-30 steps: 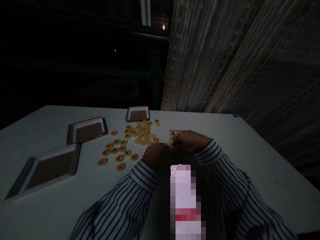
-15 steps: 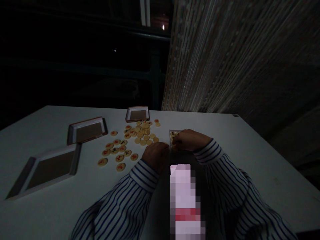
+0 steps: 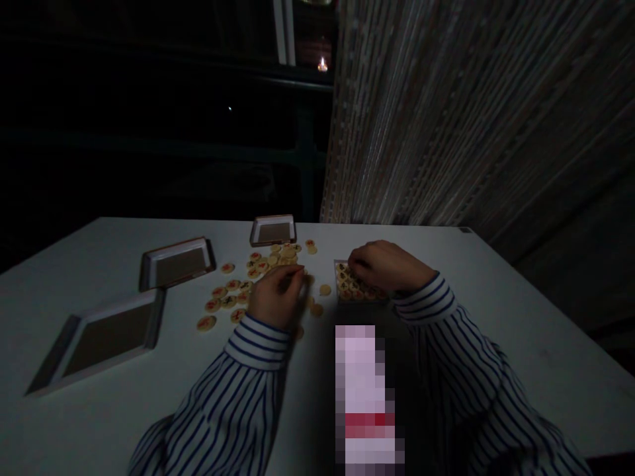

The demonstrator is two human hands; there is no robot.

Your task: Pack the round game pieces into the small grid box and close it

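Note:
My left hand [image 3: 274, 296] is over the loose Chinese chess pieces [image 3: 288, 253], thumb and fingers pinched together. Whatever is between those fingertips is too dark to make out. My right hand [image 3: 389, 266] is closed above a small shallow box [image 3: 337, 295], its fingertips curled down toward the far left part. Inside that box, round chess pieces [image 3: 350, 285] with dark and red characters lie in rows. My right fingers hide part of the box and anything they pinch. Single pieces [image 3: 325, 289] lie between the two hands.
Several shallow trays [image 3: 177, 262] stand to the left on the white table [image 3: 198, 403], one [image 3: 272, 230] of them behind the pile. Red-marked pieces [image 3: 206, 323] are spread at left. A bead curtain [image 3: 377, 132] hangs beyond the table, and a blurred pink object [image 3: 360, 370] is near me.
My left hand has moved left, away from the box to the loose pieces. My right hand has shifted slightly right and up, uncovering more of the box's rows.

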